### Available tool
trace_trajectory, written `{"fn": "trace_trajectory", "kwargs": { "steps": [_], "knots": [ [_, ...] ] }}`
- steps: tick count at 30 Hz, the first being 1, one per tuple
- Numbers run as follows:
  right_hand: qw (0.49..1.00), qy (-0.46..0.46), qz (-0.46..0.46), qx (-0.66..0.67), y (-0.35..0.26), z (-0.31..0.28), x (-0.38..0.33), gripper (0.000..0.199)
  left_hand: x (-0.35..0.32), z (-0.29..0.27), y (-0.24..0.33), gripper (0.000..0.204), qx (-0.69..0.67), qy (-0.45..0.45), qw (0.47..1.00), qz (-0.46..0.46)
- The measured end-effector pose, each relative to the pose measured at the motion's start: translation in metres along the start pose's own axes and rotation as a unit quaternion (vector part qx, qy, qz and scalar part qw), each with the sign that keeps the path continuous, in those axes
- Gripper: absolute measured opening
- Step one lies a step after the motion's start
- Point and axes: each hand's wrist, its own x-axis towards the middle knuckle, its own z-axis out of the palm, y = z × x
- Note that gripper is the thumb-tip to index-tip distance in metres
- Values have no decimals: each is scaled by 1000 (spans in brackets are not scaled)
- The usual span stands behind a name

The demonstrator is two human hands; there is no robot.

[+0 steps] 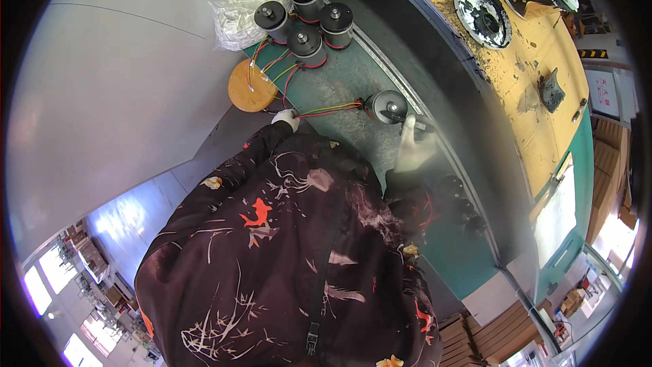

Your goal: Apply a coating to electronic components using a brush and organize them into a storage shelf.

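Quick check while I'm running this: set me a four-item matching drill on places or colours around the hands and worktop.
Column one
1. Left hand
2. Plastic bag
3. Round wooden board
4. Black-smeared disc

Column two
A. Orange-brown
B. At the end of red and yellow wires
C. On the yellow tabletop
D. Clear, beside four clustered motors

Pairs: 1-B, 2-D, 3-A, 4-C

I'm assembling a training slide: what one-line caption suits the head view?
Left hand at the wires of a motor, blurred right hand beside it, four similar motors clustered nearby.
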Motion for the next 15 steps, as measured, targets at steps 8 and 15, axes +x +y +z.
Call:
{"fn": "trace_trajectory", "kwargs": {
  "steps": [8,15],
  "knots": [
    [1000,-7,11,-4,0,3,0,15,0,1,-4,27,2,8,1000,2],
    [1000,-9,3,-11,-1,2,-1,15,-4,-1,1,26,-13,6,1000,3]
  ]
}}
